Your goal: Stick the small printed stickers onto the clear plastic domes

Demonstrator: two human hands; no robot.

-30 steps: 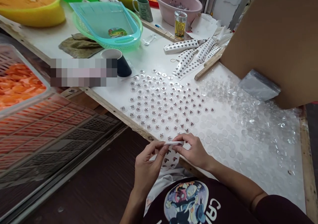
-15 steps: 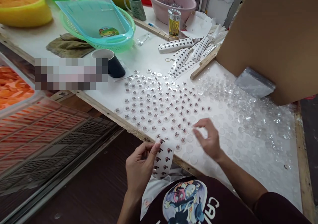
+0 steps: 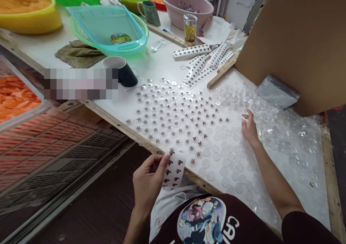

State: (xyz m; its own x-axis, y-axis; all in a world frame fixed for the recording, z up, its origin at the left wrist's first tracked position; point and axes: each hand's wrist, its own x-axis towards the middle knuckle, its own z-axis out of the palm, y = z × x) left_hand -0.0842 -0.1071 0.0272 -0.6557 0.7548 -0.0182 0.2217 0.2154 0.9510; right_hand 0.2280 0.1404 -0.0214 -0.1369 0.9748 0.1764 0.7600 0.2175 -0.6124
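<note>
My left hand [image 3: 149, 177] is closed, pinching a strip of stickers [image 3: 173, 172] between thumb and fingers at the table's near edge. The strip is white with rows of small dark-and-red printed figures and hangs down over the edge. My right hand [image 3: 249, 128] is over the clear round discs [image 3: 234, 149] on the right, its fingers apart; a pale patch shows by the fingertips, too small to make out. Left of these, many discs bearing printed stickers [image 3: 169, 115] lie spread in rough rows.
More sticker strips [image 3: 196, 68] lie behind, near a wooden stick [image 3: 223, 71] and a glass of yellow liquid [image 3: 190, 29]. A dark mug [image 3: 126, 74], a turquoise tray [image 3: 108, 24] and a pink basin [image 3: 186, 6] stand farther back. A cardboard panel [image 3: 294, 45] rises at right.
My right hand has moved right and away from me, from beside the stickered discs to the clear ones, and its fingers have spread. My left hand still holds the sticker strip.
</note>
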